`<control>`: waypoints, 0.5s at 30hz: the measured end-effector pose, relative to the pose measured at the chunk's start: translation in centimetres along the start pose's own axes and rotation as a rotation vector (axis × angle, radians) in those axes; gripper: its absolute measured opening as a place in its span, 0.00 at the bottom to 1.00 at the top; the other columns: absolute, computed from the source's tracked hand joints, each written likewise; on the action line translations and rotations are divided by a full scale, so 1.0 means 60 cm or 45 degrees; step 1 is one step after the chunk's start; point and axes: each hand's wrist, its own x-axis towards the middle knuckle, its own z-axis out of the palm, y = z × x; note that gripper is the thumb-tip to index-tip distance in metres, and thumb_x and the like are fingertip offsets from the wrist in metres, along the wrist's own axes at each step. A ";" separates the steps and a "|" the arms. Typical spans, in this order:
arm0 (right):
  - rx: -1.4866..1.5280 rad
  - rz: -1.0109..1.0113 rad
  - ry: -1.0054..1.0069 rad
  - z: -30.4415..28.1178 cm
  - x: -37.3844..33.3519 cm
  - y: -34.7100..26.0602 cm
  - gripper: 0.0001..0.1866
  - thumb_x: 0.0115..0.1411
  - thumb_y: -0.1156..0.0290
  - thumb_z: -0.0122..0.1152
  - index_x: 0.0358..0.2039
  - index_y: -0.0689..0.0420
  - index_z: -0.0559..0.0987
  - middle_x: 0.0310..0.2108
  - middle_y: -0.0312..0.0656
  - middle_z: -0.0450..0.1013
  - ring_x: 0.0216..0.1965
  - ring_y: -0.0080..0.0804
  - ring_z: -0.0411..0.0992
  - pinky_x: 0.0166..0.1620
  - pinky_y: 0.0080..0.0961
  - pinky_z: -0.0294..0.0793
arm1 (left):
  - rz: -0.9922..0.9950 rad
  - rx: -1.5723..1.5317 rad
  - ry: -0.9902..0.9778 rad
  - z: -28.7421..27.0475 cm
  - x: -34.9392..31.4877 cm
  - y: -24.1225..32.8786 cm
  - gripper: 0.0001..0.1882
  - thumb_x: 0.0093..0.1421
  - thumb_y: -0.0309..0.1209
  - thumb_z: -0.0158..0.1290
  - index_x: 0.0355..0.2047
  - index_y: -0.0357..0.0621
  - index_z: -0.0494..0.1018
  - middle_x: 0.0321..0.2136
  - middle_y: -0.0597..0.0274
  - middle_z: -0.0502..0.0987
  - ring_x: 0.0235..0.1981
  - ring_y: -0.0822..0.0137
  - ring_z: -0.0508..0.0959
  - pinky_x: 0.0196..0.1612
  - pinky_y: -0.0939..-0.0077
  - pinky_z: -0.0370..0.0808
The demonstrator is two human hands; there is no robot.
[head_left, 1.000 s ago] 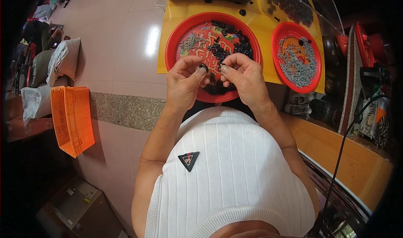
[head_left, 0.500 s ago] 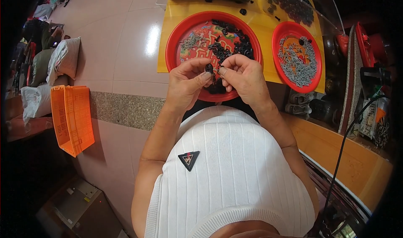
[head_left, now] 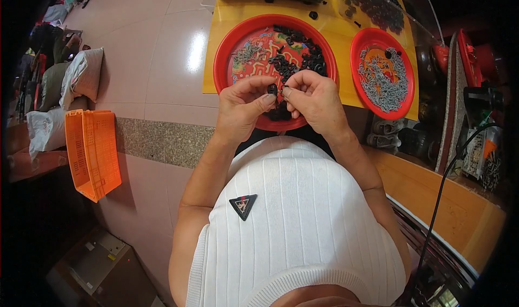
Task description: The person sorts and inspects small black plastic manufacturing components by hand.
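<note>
Over the near part of a round red tray point(head_left: 220, 47), my two hands almost meet. My left hand point(head_left: 241, 102) pinches a small black plastic part point(head_left: 273, 89) between thumb and forefinger. Close beside it, the thumb and forefinger of my right hand point(head_left: 318, 98) are pressed together on something small and dark, mostly hidden by the fingertips. Black plastic parts point(head_left: 311, 58) heap up on the right side of the tray, and a small pile of grey screws point(head_left: 246, 54) lies at its left.
A second red tray point(head_left: 355, 63) full of grey screws point(head_left: 386, 82) stands to the right on the yellow tabletop point(head_left: 346, 93). Clear bins with black parts point(head_left: 378, 9) are at the back. An orange crate point(head_left: 93, 155) sits on the floor at left, near stuffed sacks point(head_left: 84, 74).
My left hand has shifted slightly right, bringing the black plastic part closer to the right fingertips. My right hand has barely moved.
</note>
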 end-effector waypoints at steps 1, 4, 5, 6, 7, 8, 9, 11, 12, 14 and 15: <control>0.008 -0.003 0.004 0.000 0.000 0.000 0.05 0.51 0.75 0.55 0.27 0.63 0.71 0.18 0.35 0.68 0.19 0.16 0.67 0.20 0.13 0.68 | -0.002 0.008 0.008 0.001 0.000 0.000 0.14 0.49 0.17 0.53 0.38 0.35 0.70 0.27 0.63 0.72 0.27 0.75 0.73 0.32 0.84 0.73; -0.001 -0.008 0.002 0.000 0.001 0.001 0.06 0.51 0.74 0.55 0.27 0.63 0.72 0.18 0.35 0.69 0.19 0.16 0.67 0.19 0.13 0.68 | 0.006 0.058 0.022 0.002 -0.001 -0.001 0.14 0.49 0.17 0.53 0.39 0.34 0.70 0.27 0.63 0.73 0.27 0.75 0.73 0.32 0.84 0.73; -0.018 -0.010 -0.003 0.000 0.002 0.001 0.06 0.51 0.74 0.55 0.27 0.64 0.72 0.18 0.35 0.69 0.19 0.16 0.67 0.19 0.13 0.68 | 0.016 0.100 0.027 0.003 -0.001 -0.001 0.14 0.49 0.17 0.53 0.39 0.34 0.70 0.27 0.63 0.73 0.27 0.75 0.73 0.32 0.84 0.73; -0.018 -0.010 -0.003 0.001 0.002 0.002 0.06 0.51 0.74 0.55 0.27 0.64 0.72 0.18 0.35 0.69 0.19 0.16 0.67 0.19 0.13 0.68 | 0.016 0.100 0.027 0.004 -0.001 -0.002 0.14 0.49 0.17 0.53 0.39 0.34 0.70 0.27 0.63 0.73 0.27 0.75 0.73 0.32 0.84 0.73; -0.013 0.000 -0.008 0.001 0.002 0.003 0.06 0.51 0.74 0.55 0.27 0.64 0.72 0.18 0.35 0.69 0.18 0.16 0.67 0.19 0.13 0.68 | 0.028 0.103 0.013 0.005 0.000 -0.002 0.14 0.49 0.17 0.53 0.39 0.34 0.70 0.27 0.63 0.73 0.28 0.75 0.73 0.32 0.84 0.73; -0.008 0.011 -0.014 0.002 0.003 0.004 0.06 0.51 0.74 0.55 0.27 0.64 0.72 0.18 0.36 0.69 0.18 0.17 0.67 0.19 0.13 0.68 | 0.039 0.106 -0.001 0.006 0.001 -0.002 0.14 0.49 0.17 0.53 0.38 0.34 0.70 0.27 0.63 0.73 0.28 0.75 0.73 0.32 0.84 0.73; -0.008 0.010 -0.014 0.002 0.003 0.003 0.06 0.51 0.74 0.55 0.27 0.64 0.72 0.18 0.36 0.69 0.18 0.17 0.67 0.19 0.13 0.68 | 0.040 0.106 -0.001 0.007 0.001 -0.002 0.14 0.49 0.17 0.53 0.38 0.34 0.70 0.27 0.63 0.73 0.28 0.75 0.73 0.32 0.84 0.73; -0.019 0.007 -0.003 0.003 0.003 0.000 0.05 0.51 0.75 0.55 0.27 0.64 0.72 0.18 0.36 0.69 0.19 0.16 0.68 0.19 0.13 0.69 | 0.057 0.101 -0.019 0.009 0.001 0.000 0.13 0.49 0.18 0.52 0.38 0.33 0.70 0.28 0.62 0.73 0.28 0.74 0.73 0.33 0.83 0.73; -0.019 0.007 -0.003 0.003 0.003 0.000 0.05 0.51 0.75 0.55 0.27 0.64 0.72 0.18 0.36 0.69 0.19 0.16 0.68 0.19 0.13 0.69 | 0.057 0.101 -0.019 0.009 0.001 -0.001 0.13 0.49 0.18 0.52 0.38 0.33 0.70 0.28 0.62 0.73 0.28 0.74 0.73 0.33 0.83 0.73; 0.107 0.003 -0.041 0.002 0.005 0.003 0.04 0.51 0.76 0.55 0.27 0.64 0.72 0.19 0.36 0.69 0.19 0.16 0.68 0.20 0.12 0.69 | 0.039 0.092 0.019 0.006 0.001 -0.004 0.13 0.50 0.17 0.52 0.38 0.33 0.70 0.28 0.61 0.73 0.29 0.74 0.74 0.34 0.83 0.73; 0.106 0.002 -0.042 0.000 0.006 0.006 0.04 0.51 0.76 0.55 0.27 0.64 0.72 0.19 0.36 0.69 0.19 0.16 0.68 0.20 0.12 0.69 | 0.040 0.092 0.019 0.006 0.001 -0.003 0.13 0.50 0.17 0.52 0.38 0.33 0.70 0.28 0.61 0.73 0.29 0.74 0.74 0.34 0.83 0.73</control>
